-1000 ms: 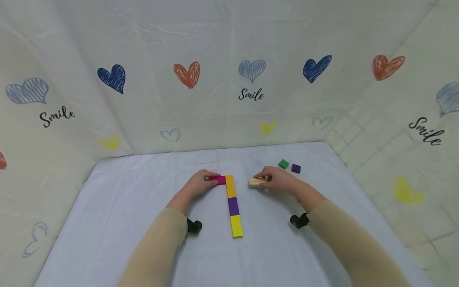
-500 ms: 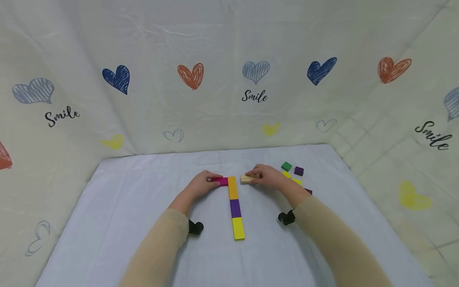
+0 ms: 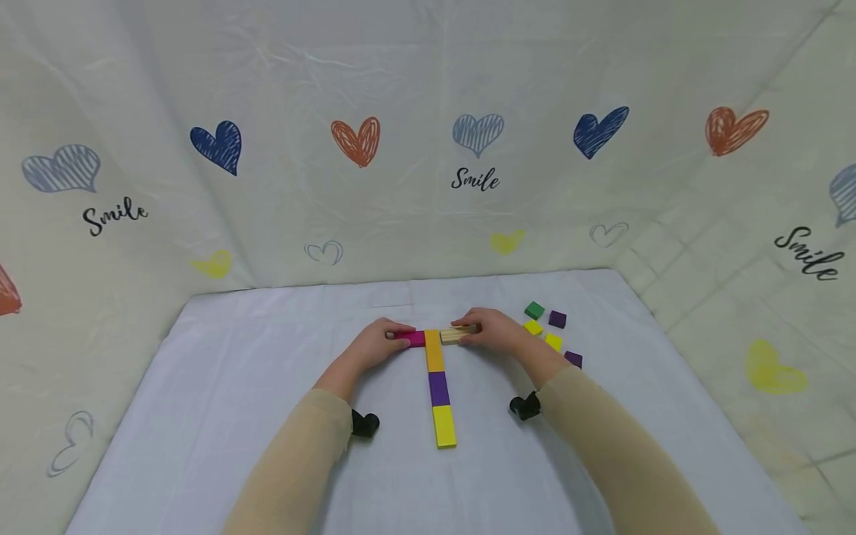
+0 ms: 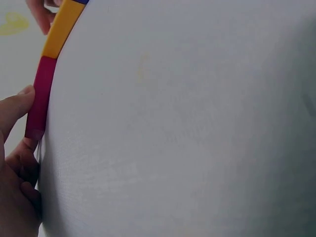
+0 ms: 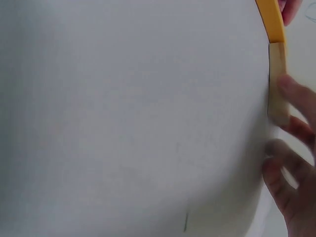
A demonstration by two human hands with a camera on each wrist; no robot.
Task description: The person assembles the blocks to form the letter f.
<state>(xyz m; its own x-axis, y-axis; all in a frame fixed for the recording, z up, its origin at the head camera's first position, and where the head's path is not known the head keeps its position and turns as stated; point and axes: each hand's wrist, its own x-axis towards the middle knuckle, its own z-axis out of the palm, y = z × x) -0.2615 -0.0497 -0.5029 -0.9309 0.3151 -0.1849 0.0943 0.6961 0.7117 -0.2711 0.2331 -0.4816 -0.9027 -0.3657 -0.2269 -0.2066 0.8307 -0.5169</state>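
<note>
A column of flat blocks lies on the white cloth: an orange block (image 3: 435, 351) at the far end, a purple block (image 3: 438, 388), then a yellow block (image 3: 444, 427) nearest me. My left hand (image 3: 370, 349) pinches a magenta block (image 3: 416, 339), whose end meets the orange block's left side at the top. On the opposite side, my right hand (image 3: 498, 331) holds a plain wooden block (image 3: 451, 336) between thumb and fingers. In the right wrist view, that wooden block (image 5: 277, 61) appears to touch the orange block (image 5: 271, 19). The fingers partly cover both held blocks.
Right of my right hand lie small loose blocks: a green one (image 3: 534, 310), a dark purple one (image 3: 558, 319), yellow ones (image 3: 533, 328) and another purple one (image 3: 574, 359) beside the forearm. A printed curtain (image 3: 414, 215) rises behind the cloth-covered table (image 3: 267, 357).
My right hand has moved left, bringing the wooden block up to the orange block. Yellow and purple loose blocks have come into view behind it. My left hand stays on the magenta block.
</note>
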